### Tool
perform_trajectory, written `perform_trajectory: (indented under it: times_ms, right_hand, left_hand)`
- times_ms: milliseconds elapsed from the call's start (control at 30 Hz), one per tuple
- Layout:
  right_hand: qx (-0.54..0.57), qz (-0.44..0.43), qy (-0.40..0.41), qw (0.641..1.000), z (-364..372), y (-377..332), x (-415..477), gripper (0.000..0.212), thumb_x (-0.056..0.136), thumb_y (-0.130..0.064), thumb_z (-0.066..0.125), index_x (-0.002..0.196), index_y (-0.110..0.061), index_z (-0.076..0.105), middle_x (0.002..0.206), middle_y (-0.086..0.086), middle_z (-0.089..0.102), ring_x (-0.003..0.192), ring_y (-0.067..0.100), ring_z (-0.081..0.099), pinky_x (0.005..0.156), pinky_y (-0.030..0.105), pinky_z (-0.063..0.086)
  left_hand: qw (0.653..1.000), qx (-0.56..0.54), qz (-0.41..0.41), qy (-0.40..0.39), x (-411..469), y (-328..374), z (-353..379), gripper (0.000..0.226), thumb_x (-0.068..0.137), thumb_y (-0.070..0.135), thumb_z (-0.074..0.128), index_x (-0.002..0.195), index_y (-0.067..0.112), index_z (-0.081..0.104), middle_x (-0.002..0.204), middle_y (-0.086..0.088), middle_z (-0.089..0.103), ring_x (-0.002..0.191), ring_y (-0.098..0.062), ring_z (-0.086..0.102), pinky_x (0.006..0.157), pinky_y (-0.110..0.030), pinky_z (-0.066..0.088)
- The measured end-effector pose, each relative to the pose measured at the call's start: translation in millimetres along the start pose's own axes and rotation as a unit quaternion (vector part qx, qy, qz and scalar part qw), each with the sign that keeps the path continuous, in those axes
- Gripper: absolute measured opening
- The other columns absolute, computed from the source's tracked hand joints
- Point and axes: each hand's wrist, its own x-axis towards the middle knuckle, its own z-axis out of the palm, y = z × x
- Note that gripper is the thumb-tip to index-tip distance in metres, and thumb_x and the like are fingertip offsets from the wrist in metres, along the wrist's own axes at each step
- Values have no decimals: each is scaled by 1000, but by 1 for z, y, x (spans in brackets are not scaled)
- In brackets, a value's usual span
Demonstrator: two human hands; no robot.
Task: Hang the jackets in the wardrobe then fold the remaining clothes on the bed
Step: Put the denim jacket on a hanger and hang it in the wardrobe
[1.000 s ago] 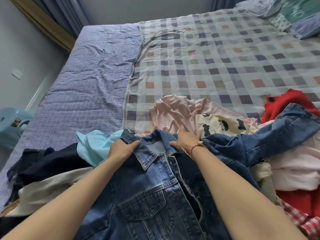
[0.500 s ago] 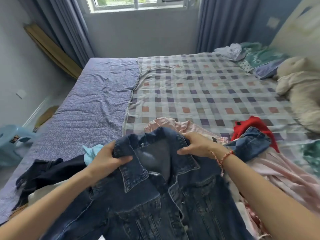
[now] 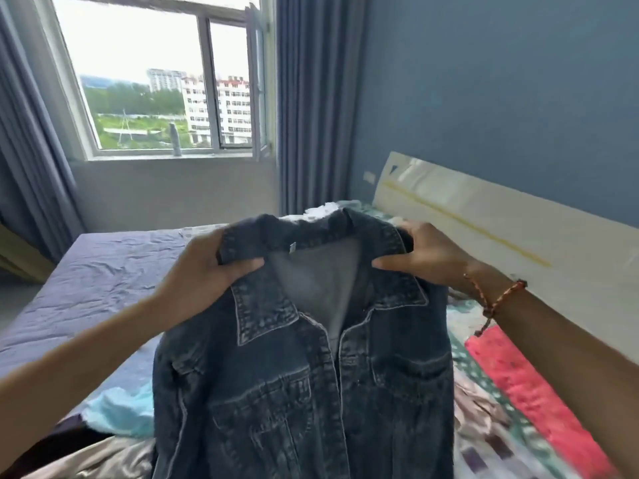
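A dark blue denim jacket (image 3: 304, 385) hangs in front of me, its front facing me and its collar up. My left hand (image 3: 204, 271) grips the left side of the collar and shoulder. My right hand (image 3: 425, 257), with a red cord bracelet at the wrist, grips the right side of the collar. The jacket is lifted above the bed (image 3: 103, 271) and hides most of the clothes pile. A light blue garment (image 3: 117, 409), a pale one (image 3: 103, 458) and red cloth (image 3: 525, 382) show around its edges.
A window (image 3: 159, 84) with grey-blue curtains (image 3: 311, 105) is across the bed. A white headboard (image 3: 518, 243) runs along the blue wall at right. No wardrobe is in view.
Both hands have raised the denim jacket by its collar from the pile up to chest height. My view has tilted up from the bed toward the window.
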Motion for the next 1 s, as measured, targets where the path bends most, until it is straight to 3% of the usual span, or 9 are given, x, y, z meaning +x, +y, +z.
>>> perform_trajectory:
  times_ms: [67,133,200,300,434,501,667,834,1001]
  right_hand:
    - [-12,-10,67,998,-40,-20,-38,35,66,-33,80,91,-13,64,88,2,69,83,16,66,81,41,52]
    - [-17,-29,117,993,-71,-37,-70,24,73,-23,78,88,-16,63,85,-3,68,78,8,64,77,33,51]
    - [-25,-44,171,984,-106,-59,-107,23,75,-20,77,92,-11,64,87,-4,67,79,5,64,75,31,52]
    - [-45,-56,220,973,-150,-89,-161,32,76,-24,76,101,-8,64,95,0,67,85,3,63,75,26,51]
    - [-88,-46,250,963,-187,-109,-220,27,79,-27,73,97,-11,60,92,-3,64,82,1,62,72,20,50]
    - [-108,-31,269,957,-197,-111,-249,22,79,-28,72,93,-18,58,89,-8,63,78,-3,60,69,17,49]
    - [-127,30,327,936,-218,-100,-334,35,76,-26,76,96,-4,58,89,3,64,79,12,64,66,23,49]
    - [-126,106,336,927,-220,-91,-393,28,73,-25,79,83,-15,54,81,-2,62,73,9,61,63,19,49]
    - [-137,180,366,903,-225,-87,-460,32,72,-21,80,84,-9,53,85,8,63,80,21,61,73,33,49]
  left_hand:
    - [999,-29,40,3,3,47,5,34,78,6,71,95,32,57,61,39,59,63,24,53,60,4,39]
    - [996,-55,74,2,5,89,6,31,78,7,71,99,25,58,66,29,59,59,24,52,57,4,39]
    - [990,-83,109,-14,4,132,10,27,78,7,70,89,29,59,64,26,60,58,23,53,56,4,38]
    - [978,-106,174,-49,-1,191,20,29,77,11,71,80,35,57,59,38,59,61,21,55,57,4,39]
    - [959,-170,214,-79,-9,247,37,25,77,9,70,83,31,61,65,34,63,65,17,59,59,1,42]
    - [951,-191,223,-96,-14,267,50,20,76,11,70,84,29,63,67,31,65,67,13,61,61,-1,43]
    - [928,-272,197,-162,-44,310,93,23,62,32,71,84,27,66,72,22,69,69,7,64,66,-8,51]
    - [917,-290,178,-207,-72,339,141,14,74,17,74,79,27,65,65,23,67,63,9,61,67,-8,51]
    - [882,-335,168,-286,-119,375,181,12,73,19,73,80,25,66,69,20,69,68,4,63,70,-14,51]
